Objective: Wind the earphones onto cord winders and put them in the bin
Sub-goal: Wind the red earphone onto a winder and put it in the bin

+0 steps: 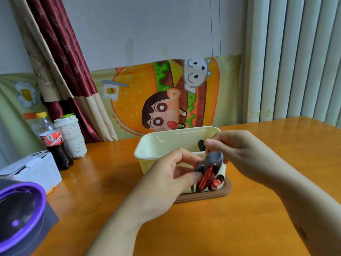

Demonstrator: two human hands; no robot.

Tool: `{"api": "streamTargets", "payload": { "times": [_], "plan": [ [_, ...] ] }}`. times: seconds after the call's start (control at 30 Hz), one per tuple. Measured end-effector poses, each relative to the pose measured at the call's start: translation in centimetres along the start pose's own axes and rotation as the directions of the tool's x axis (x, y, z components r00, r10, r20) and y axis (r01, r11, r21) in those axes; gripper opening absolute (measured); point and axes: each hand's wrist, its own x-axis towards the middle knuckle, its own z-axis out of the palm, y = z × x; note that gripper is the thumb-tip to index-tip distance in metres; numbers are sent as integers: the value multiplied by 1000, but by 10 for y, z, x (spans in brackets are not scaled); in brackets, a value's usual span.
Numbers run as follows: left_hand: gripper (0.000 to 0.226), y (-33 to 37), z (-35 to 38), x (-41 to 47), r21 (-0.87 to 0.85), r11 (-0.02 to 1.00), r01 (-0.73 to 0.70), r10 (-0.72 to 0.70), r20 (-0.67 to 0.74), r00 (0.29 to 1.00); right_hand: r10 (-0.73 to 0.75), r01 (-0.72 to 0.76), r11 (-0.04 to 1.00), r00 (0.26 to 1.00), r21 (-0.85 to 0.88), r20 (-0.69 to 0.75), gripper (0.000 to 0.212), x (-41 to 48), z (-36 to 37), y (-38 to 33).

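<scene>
In the head view, at the middle of the frame, the left hand (171, 174) and the right hand (239, 150) meet in front of the near wall of a cream bin (156, 145); between them is a grey cord winder (214, 158) with red earphones (207, 179) bunched just below it; the bundle is held up in front of the bin's near right corner, not inside it. The left hand's thumb and fingers (184, 154) are curled and pinch the left end of the cord winder, with the red cord touching the thumb tip; the right hand's fingers (215, 143) are curled over the upper end of the grey strap and pinch it from above. The bin stands open on a brown base (212, 195) on the orange wooden counter (110, 191); a small dark piece (201, 145) shows inside it against the right side, too hidden to name. At the left of the frame a cola bottle (55, 145) with a yellow cap stands touching or just beside a white paper cup (72, 139); a white carton (36, 169) lies in front of them; a purple-rimmed round object (20, 209) fills the lower left corner. Behind the counter hangs a cartoon burger cloth (166, 93); a red and beige curtain (60, 52) is at upper left; pale vertical slats (295, 58) are at upper right.
</scene>
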Motion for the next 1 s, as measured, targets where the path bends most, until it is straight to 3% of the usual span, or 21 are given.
{"api": "streamTargets", "payload": {
  "times": [0.1, 0.2, 0.4, 0.53, 0.63, 0.7, 0.83, 1.0],
  "plan": [
    [12, 0, 0, 0, -24, 999, -26, 27, 21, 999, 77, -99, 985, 986, 142, 150, 48, -1, 4, 4],
    [16, -6, -3, 2, 24, 998, -51, 52, -34, 998, 111, -159, 946, 978, 282, 179, 47, -1, 16, 3],
    [24, -8, -3, 2, 48, 997, -57, 63, -128, 990, 71, -44, 976, 990, 213, -121, 32, 0, 33, -5],
    [39, -2, 3, -2, -45, 996, -81, 76, -109, 991, 26, 45, 980, 939, 195, -344, 27, -1, 36, -5],
    [61, 0, 14, -3, -102, 984, -149, 141, -78, 987, -6, 89, 980, 906, 178, -423, 19, -3, 35, -7],
    [65, 0, 23, -1, -101, 979, -179, 161, -166, 973, -28, 109, 979, 909, 171, -416, 14, -5, 35, -11],
    [41, -2, 22, 3, -179, 960, -217, 123, -426, 896, 8, 60, 970, 960, 235, -280, 16, -5, 30, -20],
    [35, -5, 16, 6, -365, 903, -227, 86, -363, 928, 31, -1, 949, 996, 315, -89, 34, -3, 10, -17]
  ]
}}
